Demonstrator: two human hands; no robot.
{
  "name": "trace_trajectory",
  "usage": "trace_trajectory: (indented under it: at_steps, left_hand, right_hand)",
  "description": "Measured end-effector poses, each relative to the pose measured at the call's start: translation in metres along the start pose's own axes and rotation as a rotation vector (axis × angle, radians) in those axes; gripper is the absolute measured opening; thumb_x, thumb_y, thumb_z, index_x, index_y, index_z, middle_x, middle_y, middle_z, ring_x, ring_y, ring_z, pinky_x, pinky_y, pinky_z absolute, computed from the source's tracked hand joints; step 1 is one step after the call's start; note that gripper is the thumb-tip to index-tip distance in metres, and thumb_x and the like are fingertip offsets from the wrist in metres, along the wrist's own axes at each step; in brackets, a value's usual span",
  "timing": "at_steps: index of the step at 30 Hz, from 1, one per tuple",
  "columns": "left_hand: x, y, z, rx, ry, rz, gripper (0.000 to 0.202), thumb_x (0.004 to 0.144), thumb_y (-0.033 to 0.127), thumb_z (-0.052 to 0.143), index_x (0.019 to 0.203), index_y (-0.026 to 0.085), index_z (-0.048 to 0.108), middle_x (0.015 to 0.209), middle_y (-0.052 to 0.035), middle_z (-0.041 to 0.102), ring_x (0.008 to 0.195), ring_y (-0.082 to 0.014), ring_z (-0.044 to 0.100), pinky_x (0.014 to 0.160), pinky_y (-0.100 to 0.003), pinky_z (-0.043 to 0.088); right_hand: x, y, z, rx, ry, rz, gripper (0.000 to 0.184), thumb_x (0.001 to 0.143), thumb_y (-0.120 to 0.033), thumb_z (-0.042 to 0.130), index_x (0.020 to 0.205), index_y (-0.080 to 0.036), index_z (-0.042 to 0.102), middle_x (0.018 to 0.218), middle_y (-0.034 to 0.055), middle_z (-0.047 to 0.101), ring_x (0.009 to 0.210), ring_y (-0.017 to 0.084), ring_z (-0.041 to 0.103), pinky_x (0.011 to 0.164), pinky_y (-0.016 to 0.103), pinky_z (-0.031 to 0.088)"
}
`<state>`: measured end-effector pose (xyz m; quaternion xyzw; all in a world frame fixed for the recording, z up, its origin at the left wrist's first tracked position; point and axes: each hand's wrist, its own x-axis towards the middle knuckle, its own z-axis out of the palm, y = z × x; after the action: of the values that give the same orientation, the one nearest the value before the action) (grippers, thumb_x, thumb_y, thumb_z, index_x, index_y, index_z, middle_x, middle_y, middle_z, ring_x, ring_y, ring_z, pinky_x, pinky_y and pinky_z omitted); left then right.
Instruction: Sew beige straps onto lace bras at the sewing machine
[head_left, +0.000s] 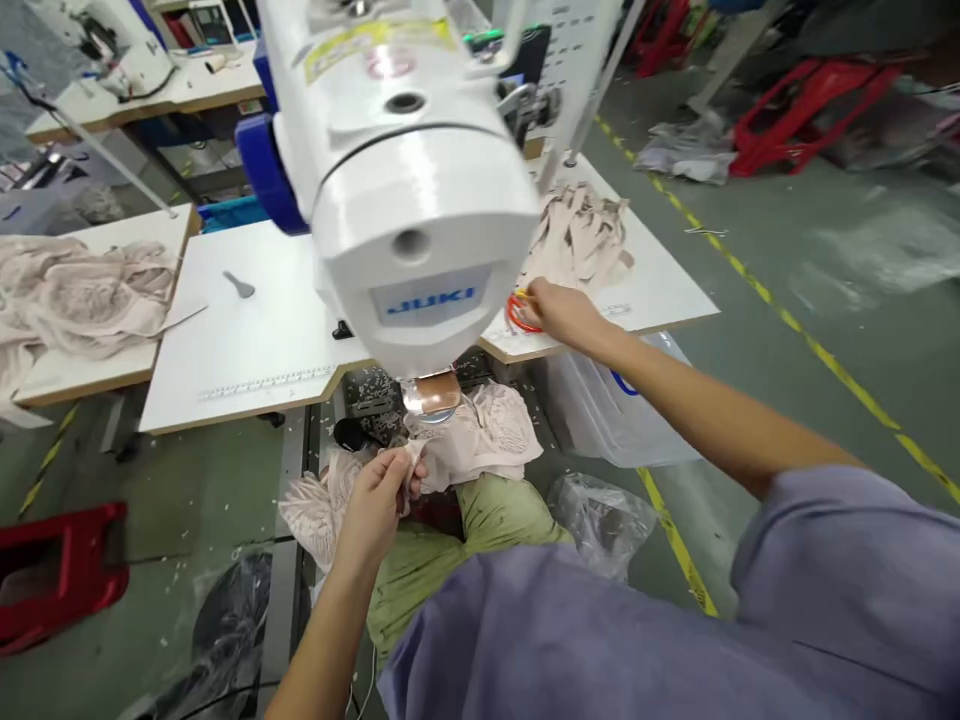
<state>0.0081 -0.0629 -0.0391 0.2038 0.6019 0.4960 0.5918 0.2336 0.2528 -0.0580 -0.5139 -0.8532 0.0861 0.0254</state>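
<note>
My left hand (386, 487) is closed on the edge of a beige lace bra (487, 435), just below the needle area of the white sewing machine (424, 240). One lace cup lies to the right of the fingers and another hangs to the left over my lap. On the right side of the machine table, my right hand (559, 310) has its fingers closed at the red-orange looped handles of a pair of scissors (522, 314); the blades cannot be made out. A pile of beige fabric strips (581, 235) lies just beyond that hand.
A translucent plastic bin (600, 405) stands under the table's right edge. More beige lace pieces (82, 290) are heaped on the left table. A small grey tool (240, 285) rests on the white tabletop (247, 335). Red stools (64, 575) stand on the floor.
</note>
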Motion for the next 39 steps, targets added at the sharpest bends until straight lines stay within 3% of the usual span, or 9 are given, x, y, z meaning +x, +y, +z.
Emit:
trace_trajectory:
  at_steps: [4,7,10,15,20,27,30,34,39]
  left_hand:
    - [-0.003,-0.001,-0.005,-0.076,0.023,0.005,0.036,0.082,0.051,0.068,0.079,0.015,0.066,0.073,-0.0013,0.058,0.059,-0.0073,0.047,0.053,-0.018,0.037]
    - [0.000,-0.001,-0.004,-0.092,0.017,-0.005,0.036,0.082,0.050,0.069,0.076,0.015,0.065,0.072,-0.0012,0.058,0.059,-0.0070,0.046,0.053,-0.019,0.037]
    - [0.003,-0.002,-0.001,-0.083,0.007,-0.017,0.035,0.082,0.050,0.069,0.076,0.015,0.066,0.072,-0.0006,0.058,0.060,-0.0073,0.046,0.054,-0.018,0.036]
    - [0.003,0.000,0.004,0.048,-0.011,0.019,0.034,0.087,0.048,0.063,0.079,0.015,0.067,0.073,-0.0012,0.059,0.060,-0.0084,0.045,0.053,-0.019,0.033]
    - [0.001,0.002,0.002,0.144,0.024,0.051,0.035,0.087,0.049,0.060,0.076,0.016,0.066,0.065,0.0002,0.057,0.055,-0.0092,0.042,0.051,-0.022,0.030]
    - [0.001,-0.001,-0.005,0.013,-0.031,0.015,0.025,0.085,0.036,0.059,0.070,0.016,0.060,0.068,0.0006,0.055,0.056,-0.0081,0.040,0.052,-0.022,0.030]
    - [0.001,-0.004,-0.008,-0.065,-0.027,-0.005,0.029,0.084,0.041,0.060,0.071,0.016,0.058,0.063,0.0031,0.048,0.051,-0.0067,0.035,0.049,-0.022,0.024]
    - [0.002,-0.008,-0.009,-0.114,0.015,0.003,0.038,0.078,0.051,0.068,0.069,0.017,0.056,0.058,0.0059,0.043,0.048,-0.0055,0.031,0.048,-0.021,0.023]
    - [0.002,-0.008,-0.007,-0.047,0.084,0.052,0.037,0.077,0.050,0.072,0.068,0.017,0.057,0.060,0.0043,0.050,0.050,-0.0062,0.038,0.048,-0.020,0.027]
  right_hand:
    - [-0.096,-0.009,-0.003,0.326,0.062,0.031,0.038,0.092,-0.044,0.051,0.119,-0.018,0.054,0.088,0.0095,0.070,0.067,0.022,0.064,0.056,0.030,0.046]
    - [-0.171,-0.036,-0.006,0.430,-0.190,-0.208,0.039,0.085,-0.040,0.061,0.120,-0.022,0.058,0.094,0.0063,0.071,0.064,0.018,0.064,0.056,0.029,0.050]
    - [-0.209,-0.068,-0.007,0.418,-0.245,-0.425,0.032,0.088,-0.032,0.058,0.119,-0.023,0.061,0.114,0.0075,0.070,0.067,0.015,0.066,0.061,0.029,0.054]
    - [-0.201,-0.094,-0.002,0.434,-0.140,-0.502,0.029,0.091,-0.032,0.058,0.118,-0.022,0.063,0.117,0.0099,0.070,0.083,0.021,0.070,0.069,0.033,0.056]
    - [-0.187,-0.102,0.004,0.477,-0.185,-0.539,0.031,0.092,-0.033,0.059,0.122,-0.023,0.063,0.114,0.0091,0.071,0.089,0.022,0.070,0.071,0.035,0.056]
    - [-0.192,-0.087,0.001,0.559,-0.302,-0.391,0.032,0.091,-0.034,0.058,0.122,-0.029,0.065,0.108,0.0041,0.075,0.083,0.021,0.071,0.069,0.032,0.055]
    - [-0.199,-0.084,-0.001,0.599,-0.301,-0.296,0.032,0.084,-0.032,0.061,0.116,-0.028,0.065,0.108,0.0051,0.074,0.077,0.019,0.070,0.064,0.031,0.055]
    - [-0.205,-0.093,0.002,0.635,-0.318,-0.306,0.041,0.076,-0.031,0.068,0.117,-0.027,0.060,0.113,0.0067,0.071,0.077,0.019,0.069,0.066,0.033,0.056]
    - [-0.198,-0.112,0.010,0.684,-0.305,-0.347,0.044,0.077,-0.033,0.070,0.119,-0.027,0.058,0.115,0.0069,0.070,0.083,0.021,0.069,0.071,0.034,0.056]
